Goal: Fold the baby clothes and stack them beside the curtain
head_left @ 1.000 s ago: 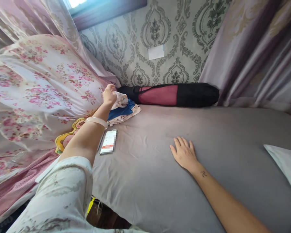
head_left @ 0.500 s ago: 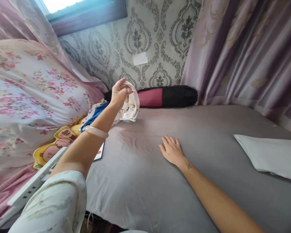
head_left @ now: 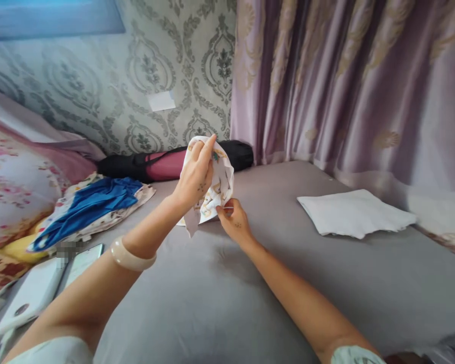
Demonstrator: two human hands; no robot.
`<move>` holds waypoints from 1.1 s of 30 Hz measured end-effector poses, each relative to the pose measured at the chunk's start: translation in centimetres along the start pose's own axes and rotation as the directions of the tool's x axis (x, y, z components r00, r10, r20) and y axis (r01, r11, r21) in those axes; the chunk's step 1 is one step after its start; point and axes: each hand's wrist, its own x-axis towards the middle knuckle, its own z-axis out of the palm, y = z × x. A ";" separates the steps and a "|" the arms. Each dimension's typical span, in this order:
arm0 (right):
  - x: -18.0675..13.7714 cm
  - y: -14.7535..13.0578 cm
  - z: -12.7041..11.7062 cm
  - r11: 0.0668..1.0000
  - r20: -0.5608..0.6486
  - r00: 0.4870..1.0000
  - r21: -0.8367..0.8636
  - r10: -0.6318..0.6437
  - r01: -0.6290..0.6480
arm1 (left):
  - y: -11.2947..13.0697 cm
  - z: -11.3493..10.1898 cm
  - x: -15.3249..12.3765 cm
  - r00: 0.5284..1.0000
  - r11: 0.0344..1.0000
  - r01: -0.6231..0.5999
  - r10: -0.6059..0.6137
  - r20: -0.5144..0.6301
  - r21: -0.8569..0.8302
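Note:
A small white cloth garment [head_left: 223, 178] with a coloured print hangs bunched above the bed, between my two hands. My left hand [head_left: 197, 174], with a pale bangle on its wrist, is closed on the upper part of the cloth. Lower down, the fingers of my right hand [head_left: 235, 221] pinch its bottom right edge. Folds hide the garment's exact shape, and part of it drapes down behind my left hand.
Grey sheet covers the bed [head_left: 197, 303]. A folded white cloth [head_left: 354, 213] lies at right. On the left are blue clothing [head_left: 94, 202], a phone [head_left: 84, 263] and a white device [head_left: 30, 296]. A black and maroon long bag [head_left: 167, 164] lies along the wall.
My left hand has carried the printed cloth away from the clothes pile, rightward over the bed. My right hand has risen off the sheet and gripped the cloth. The view has turned right.

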 end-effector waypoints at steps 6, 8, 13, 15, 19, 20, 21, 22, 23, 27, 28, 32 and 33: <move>1.4 1.0 -1.4 0.999 -0.114 0.993 0.038 0.040 -0.036 | 3.1 0.9 1.0 0.998 0.992 -0.060 0.057 0.028 0.113; 2.1 1.3 -2.0 0.997 -0.132 0.991 0.078 0.030 -0.020 | 3.4 0.8 1.1 0.999 0.990 -0.023 0.020 0.027 0.139; 3.9 1.7 -4.6 0.985 -0.192 0.981 0.169 0.002 0.031 | 2.4 0.0 0.6 0.995 0.963 0.095 -0.096 -0.008 0.251; 4.6 1.4 -5.9 0.967 -0.200 0.980 0.247 -0.016 0.066 | 1.9 -0.3 0.2 0.987 0.950 0.159 -0.154 -0.039 0.268; 5.2 -0.1 -8.5 0.909 -0.163 0.987 0.411 -0.005 0.073 | 1.0 -0.6 -1.3 0.956 0.933 0.292 -0.285 -0.066 0.210; 5.2 -0.8 -9.1 0.901 -0.134 0.991 0.430 0.005 0.054 | 0.8 -0.7 -1.7 0.946 0.928 0.324 -0.317 -0.069 0.184; 5.0 -1.5 -9.7 0.899 -0.098 0.995 0.437 0.010 0.034 | 0.7 -0.7 -2.1 0.934 0.921 0.357 -0.350 -0.073 0.157; 4.7 -2.2 -10.4 0.899 -0.055 0.998 0.437 0.010 0.015 | 0.7 -0.8 -2.6 0.920 0.911 0.392 -0.385 -0.076 0.126; 4.3 -3.1 -11.1 0.902 -0.001 1.000 0.431 0.004 -0.003 | 0.7 -1.0 -3.0 0.904 0.900 0.427 -0.421 -0.075 0.091; 2.3 -6.2 -14.3 0.920 0.349 0.937 0.360 0.021 -0.155 | 1.1 -2.2 -4.9 0.811 0.797 0.582 -0.582 0.050 -0.163; 1.9 -6.8 -15.0 0.923 0.433 0.900 0.326 0.047 -0.205 | 1.2 -2.6 -5.4 0.781 0.743 0.622 -0.610 0.134 -0.247; 1.3 -7.4 -16.8 0.936 0.542 0.831 0.213 0.125 -0.279 | 1.3 -3.8 -6.7 0.704 0.607 0.709 -0.580 0.410 -0.359; 1.5 -7.2 -16.9 0.945 0.527 0.839 0.187 0.133 -0.267 | 1.3 -3.8 -7.0 0.701 0.611 0.711 -0.576 0.421 -0.348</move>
